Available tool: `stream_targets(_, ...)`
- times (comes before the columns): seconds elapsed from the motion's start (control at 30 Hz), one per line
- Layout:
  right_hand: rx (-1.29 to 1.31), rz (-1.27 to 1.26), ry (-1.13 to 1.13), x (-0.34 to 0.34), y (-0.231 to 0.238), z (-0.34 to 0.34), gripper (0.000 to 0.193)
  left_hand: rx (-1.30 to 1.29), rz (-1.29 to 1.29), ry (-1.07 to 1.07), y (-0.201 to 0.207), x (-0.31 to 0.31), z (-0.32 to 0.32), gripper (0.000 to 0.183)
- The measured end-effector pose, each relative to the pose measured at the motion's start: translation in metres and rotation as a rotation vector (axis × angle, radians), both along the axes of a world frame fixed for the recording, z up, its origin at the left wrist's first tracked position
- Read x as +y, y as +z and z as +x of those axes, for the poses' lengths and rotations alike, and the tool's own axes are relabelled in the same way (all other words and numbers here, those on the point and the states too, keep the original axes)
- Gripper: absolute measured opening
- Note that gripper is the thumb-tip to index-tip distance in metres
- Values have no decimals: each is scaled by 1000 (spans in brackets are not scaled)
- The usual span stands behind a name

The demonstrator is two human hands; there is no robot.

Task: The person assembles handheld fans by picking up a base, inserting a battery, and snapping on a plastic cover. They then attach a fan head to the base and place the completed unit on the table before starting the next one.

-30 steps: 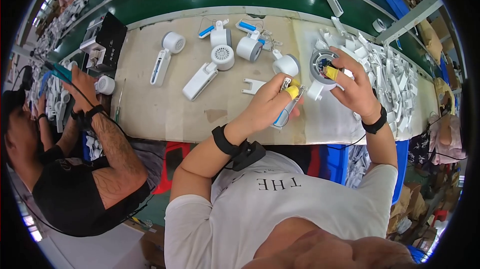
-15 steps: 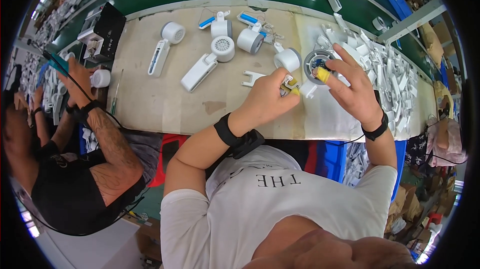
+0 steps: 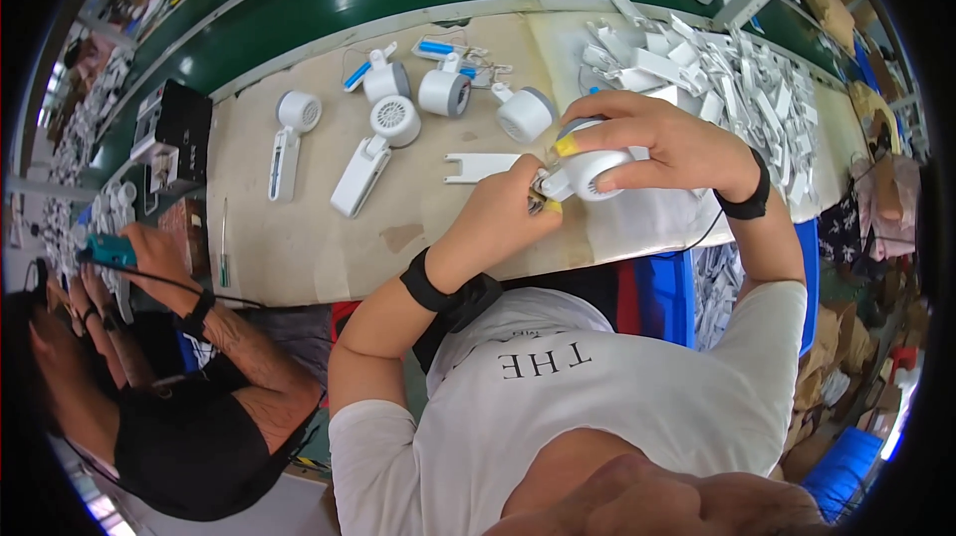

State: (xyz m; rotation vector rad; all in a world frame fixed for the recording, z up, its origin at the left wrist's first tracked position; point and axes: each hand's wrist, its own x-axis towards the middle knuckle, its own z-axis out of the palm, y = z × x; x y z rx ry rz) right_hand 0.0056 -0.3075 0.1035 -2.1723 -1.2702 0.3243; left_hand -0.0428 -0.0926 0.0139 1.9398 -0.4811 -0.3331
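Note:
My right hand [image 3: 669, 146] is wrapped round a white fan head [image 3: 590, 166], thumb low on its grille and fingers over the top. The fan head's short neck points left to my left hand [image 3: 503, 210]. The fingers of that hand are closed in a pinch at the neck, around a small metallic-looking piece that they mostly hide. Yellow tape or finger covers show on fingers of both hands. Just behind my left hand lies a flat white forked handle shell [image 3: 476, 167].
Several white handheld fans [image 3: 360, 173] lie on the table [image 3: 418, 257], some with blue batteries [image 3: 434, 47] and wires. A heap of white plastic parts [image 3: 737, 88] is at right. A screwdriver [image 3: 224, 257] and black device [image 3: 179, 143] are at left, near a co-worker's hand with a teal tool [image 3: 108, 250].
My right hand, spread over the open fan head before, has closed round it and turned it grille toward me, its neck against my left fingers. The co-worker's teal tool has moved lower.

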Motion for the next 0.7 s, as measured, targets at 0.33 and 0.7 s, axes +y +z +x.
stream_targets(0.33, 61, 133, -90, -8, -30, -13, 38, 128, -96, -118, -5, -5, -14, 28)
stream_targets(0.7, -210, -198, -1431, -122, -106, -58, 36, 419, -864, 149, -26, 13, 4, 34)
